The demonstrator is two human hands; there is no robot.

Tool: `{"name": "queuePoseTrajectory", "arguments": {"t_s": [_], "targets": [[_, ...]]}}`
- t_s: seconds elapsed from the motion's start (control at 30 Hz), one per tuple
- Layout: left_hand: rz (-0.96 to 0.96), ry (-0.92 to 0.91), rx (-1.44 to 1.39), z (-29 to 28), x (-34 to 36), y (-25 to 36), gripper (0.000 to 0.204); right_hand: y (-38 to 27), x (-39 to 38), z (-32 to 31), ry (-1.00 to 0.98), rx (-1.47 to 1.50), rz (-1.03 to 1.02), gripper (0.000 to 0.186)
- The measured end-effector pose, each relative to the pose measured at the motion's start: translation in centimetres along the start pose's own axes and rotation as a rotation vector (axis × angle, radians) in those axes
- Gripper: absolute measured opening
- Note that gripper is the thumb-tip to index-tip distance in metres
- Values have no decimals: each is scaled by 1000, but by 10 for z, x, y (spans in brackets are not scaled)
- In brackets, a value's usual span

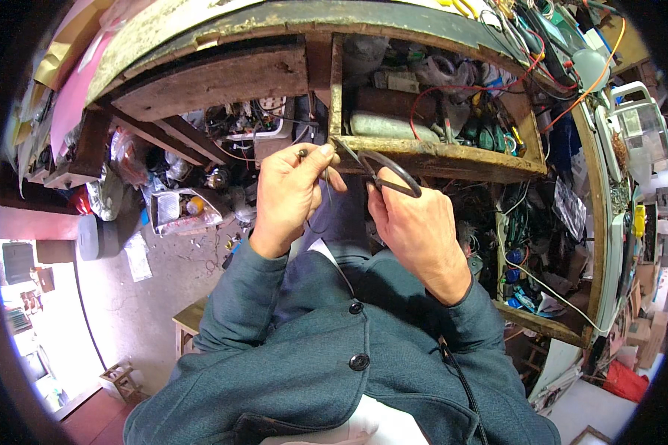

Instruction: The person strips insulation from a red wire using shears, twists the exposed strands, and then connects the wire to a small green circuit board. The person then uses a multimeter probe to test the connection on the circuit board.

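Note:
My left hand [289, 194] is raised over my lap, thumb and forefinger pinched on a thin dark cable. A thin strand of this cable [329, 190] hangs below the fingertips. Just to the right, my right hand [424, 231] is closed on scissors [398, 172] with a large black loop handle. Their narrow blades point up and left, close to my left fingertips. Whether the blades touch the cable I cannot tell. The right fingers are partly hidden behind the back of the hand.
Ahead stands a worn wooden workbench [438, 154] with an open drawer full of tools and parts. Red wires [453, 87] cross over it. At the left, a box [185, 211] of small items sits by the floor. A wooden stool [189, 319] is beside my left arm.

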State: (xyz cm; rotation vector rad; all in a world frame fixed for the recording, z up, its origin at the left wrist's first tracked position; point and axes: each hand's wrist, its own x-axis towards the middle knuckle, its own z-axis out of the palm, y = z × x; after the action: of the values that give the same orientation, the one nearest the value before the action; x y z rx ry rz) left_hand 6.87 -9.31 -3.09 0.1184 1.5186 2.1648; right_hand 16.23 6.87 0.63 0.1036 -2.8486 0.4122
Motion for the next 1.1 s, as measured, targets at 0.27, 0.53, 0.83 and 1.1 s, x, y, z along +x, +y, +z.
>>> {"name": "queuePoseTrajectory", "arguments": {"t_s": [0.27, 0.53, 0.83, 1.1], "targets": [[-96, -3, -98, -3, 1, 2, 23, -2, 0, -2, 12, 2, 36, 17], [-167, -3, -140, -5, 3, 5, 23, 0, 3, -1, 17, -12, 51, 17], [-161, 7, -134, -4, 3, 3, 24, 0, 4, -3, 4, -71, 70, 17], [-149, 7, -142, -4, 3, 1, 23, -1, 2, -2, -7, -61, 37, 17]]}}
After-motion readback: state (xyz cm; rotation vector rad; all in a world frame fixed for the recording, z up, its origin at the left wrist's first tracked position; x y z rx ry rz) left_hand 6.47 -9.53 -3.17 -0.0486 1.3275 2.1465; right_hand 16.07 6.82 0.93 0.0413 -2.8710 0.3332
